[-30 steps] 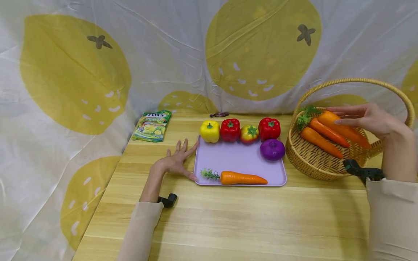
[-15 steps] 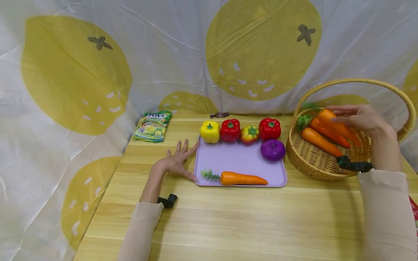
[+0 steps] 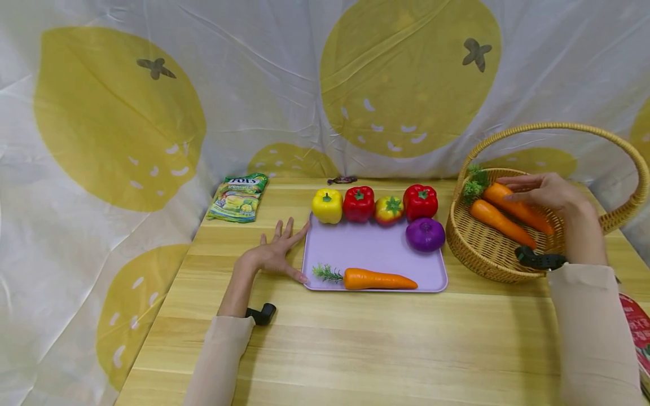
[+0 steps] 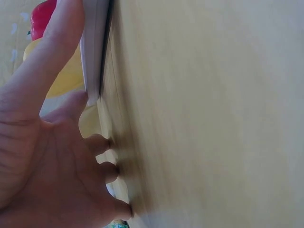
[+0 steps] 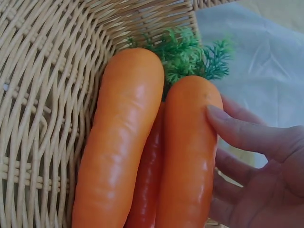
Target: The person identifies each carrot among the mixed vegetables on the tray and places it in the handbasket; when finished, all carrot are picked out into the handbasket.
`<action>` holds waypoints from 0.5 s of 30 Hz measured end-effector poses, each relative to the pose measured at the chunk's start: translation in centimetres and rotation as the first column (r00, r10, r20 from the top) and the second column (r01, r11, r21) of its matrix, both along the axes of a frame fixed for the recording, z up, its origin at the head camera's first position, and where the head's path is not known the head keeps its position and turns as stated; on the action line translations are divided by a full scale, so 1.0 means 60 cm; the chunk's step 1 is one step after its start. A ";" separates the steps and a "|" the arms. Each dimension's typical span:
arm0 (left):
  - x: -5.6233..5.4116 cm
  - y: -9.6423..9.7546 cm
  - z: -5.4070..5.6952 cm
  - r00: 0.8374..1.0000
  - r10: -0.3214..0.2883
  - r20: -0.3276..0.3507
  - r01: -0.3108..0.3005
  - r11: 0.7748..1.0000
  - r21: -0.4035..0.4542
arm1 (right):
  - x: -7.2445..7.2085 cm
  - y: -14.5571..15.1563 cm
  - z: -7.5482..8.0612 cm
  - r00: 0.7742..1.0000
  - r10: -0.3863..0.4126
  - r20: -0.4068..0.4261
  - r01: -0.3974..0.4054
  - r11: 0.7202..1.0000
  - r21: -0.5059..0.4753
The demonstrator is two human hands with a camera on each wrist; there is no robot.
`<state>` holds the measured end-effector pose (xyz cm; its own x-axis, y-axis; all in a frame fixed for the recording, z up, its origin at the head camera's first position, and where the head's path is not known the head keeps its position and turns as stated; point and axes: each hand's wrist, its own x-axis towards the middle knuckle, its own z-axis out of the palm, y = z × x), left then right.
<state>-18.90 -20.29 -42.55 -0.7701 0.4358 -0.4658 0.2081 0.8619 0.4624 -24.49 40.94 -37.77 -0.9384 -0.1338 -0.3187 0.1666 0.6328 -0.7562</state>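
Observation:
My right hand (image 3: 550,194) pinches a carrot (image 5: 190,152) inside the wicker basket (image 3: 474,262), thumb on one side and fingers behind it. Another carrot (image 5: 118,137) lies alongside, and a redder carrot (image 5: 147,178) shows between the two, partly covered. Green leafy tops (image 5: 185,57) stick out behind them. With fingers spread, my left hand (image 3: 274,254) touches the left edge of the lilac tray (image 3: 350,245). Along the tray's front lies one carrot (image 3: 378,279). A yellow bell pepper (image 3: 327,206), two red bell peppers, a red-yellow tomato-like fruit (image 3: 389,211) and a purple onion (image 3: 425,235) sit around its back and right.
The basket's tall handle (image 3: 569,126) arches over it. A green Fox's candy bag (image 3: 238,197) lies at the table's back left, and a small wrapped candy (image 3: 342,180) behind the tray. Red packaging (image 3: 637,327) shows at the right edge. A lemon-print curtain (image 3: 264,84) hangs behind.
My right hand has moved left and slightly down with the carrot, which now lies over the middle carrot in the basket. The left hand and tray have stayed put.

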 end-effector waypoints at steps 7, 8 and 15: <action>0.000 0.002 0.000 1.000 -0.002 0.001 0.002 1.000 0.002 | 0.002 -0.006 -0.004 1.000 0.013 -0.013 -0.013 0.999 0.052; 0.000 0.001 -0.001 1.000 -0.002 0.000 0.002 1.000 0.004 | 0.002 -0.007 -0.004 1.000 0.020 -0.018 -0.019 0.998 0.063; -0.001 0.001 -0.001 1.000 -0.001 -0.001 0.001 1.000 0.007 | 0.002 -0.012 -0.008 0.999 0.037 -0.031 -0.035 0.995 0.088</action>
<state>-18.95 -20.26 -42.60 -0.7702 0.4397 -0.4621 0.2094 0.8586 0.4680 -24.36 40.22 -38.22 -0.9436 -0.1406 -0.2997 0.1185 0.7020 -0.7022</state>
